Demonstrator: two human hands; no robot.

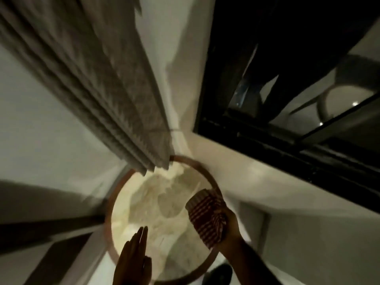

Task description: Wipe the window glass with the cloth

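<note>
My right hand grips a folded red-and-white striped cloth, held low above the right rim of a round table. My left hand is flat with fingers together and straight, empty, over the table's near side. The window glass is dark and fills the upper right, set in a black frame; it reflects the room. Both hands are well below the glass and apart from it.
A round table with a reddish-brown rim and pale marbled top stands below the window corner. A grey pleated curtain hangs at the left, its lower end over the table's far edge. A white wall ledge runs beneath the frame.
</note>
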